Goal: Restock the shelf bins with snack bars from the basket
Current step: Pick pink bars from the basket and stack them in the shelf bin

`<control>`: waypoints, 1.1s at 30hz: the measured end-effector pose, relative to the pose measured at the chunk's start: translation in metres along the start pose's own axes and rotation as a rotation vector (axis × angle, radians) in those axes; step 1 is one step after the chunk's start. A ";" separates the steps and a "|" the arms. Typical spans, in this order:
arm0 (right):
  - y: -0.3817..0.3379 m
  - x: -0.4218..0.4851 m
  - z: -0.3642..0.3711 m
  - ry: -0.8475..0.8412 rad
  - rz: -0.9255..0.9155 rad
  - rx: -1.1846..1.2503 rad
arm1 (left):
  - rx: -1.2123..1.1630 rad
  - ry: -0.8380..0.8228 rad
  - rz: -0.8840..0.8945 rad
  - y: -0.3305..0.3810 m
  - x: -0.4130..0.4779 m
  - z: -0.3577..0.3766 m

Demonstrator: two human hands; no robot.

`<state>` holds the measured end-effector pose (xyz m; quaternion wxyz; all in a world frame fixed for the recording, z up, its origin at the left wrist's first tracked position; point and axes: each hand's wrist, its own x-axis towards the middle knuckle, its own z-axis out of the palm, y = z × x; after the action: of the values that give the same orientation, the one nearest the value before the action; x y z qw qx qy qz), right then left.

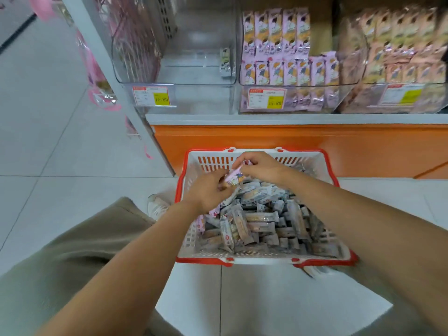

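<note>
Left hand (208, 191): fingers curled round pink bar (234, 177) | Right hand (261, 167): pinches same bar's far end | Bar: held over basket (266, 261), above heaped grey bars (261, 218) | Basket: on floor below shelf | Left bin (174, 76): nearly bare | Middle bin (293, 103): rows of pink bars

Ahead & above the left hand (208, 192), left bin (194, 69) nearly bare inside, lots of room. Ahead of the right hand (260, 168), middle bin (298, 85) & right bin (400, 83) packed w/ bars (276, 32). Below both, basket (180, 180) heaped w/ bars; orange shelf base (315, 146) just beyond.
</note>
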<state>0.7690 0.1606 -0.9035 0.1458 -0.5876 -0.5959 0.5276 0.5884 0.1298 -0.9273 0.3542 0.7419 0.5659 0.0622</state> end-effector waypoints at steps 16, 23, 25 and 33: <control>-0.063 -0.064 -0.112 0.591 -0.226 0.292 | -0.196 0.434 0.213 0.165 0.025 -0.058; -0.089 -0.034 -0.190 0.829 -0.321 0.155 | 0.148 0.387 0.271 0.191 0.082 -0.108; -0.091 -0.016 -0.211 0.892 -0.305 0.080 | 0.274 0.366 0.276 0.189 0.104 -0.117; -0.101 0.052 -0.256 1.028 -0.201 -0.467 | 0.526 0.327 0.222 0.174 0.173 -0.121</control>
<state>0.9031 0.3477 -0.7431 0.3326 -0.7256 -0.6023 0.0121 0.7276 0.3190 -0.7875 0.0460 0.8452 0.5278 0.0704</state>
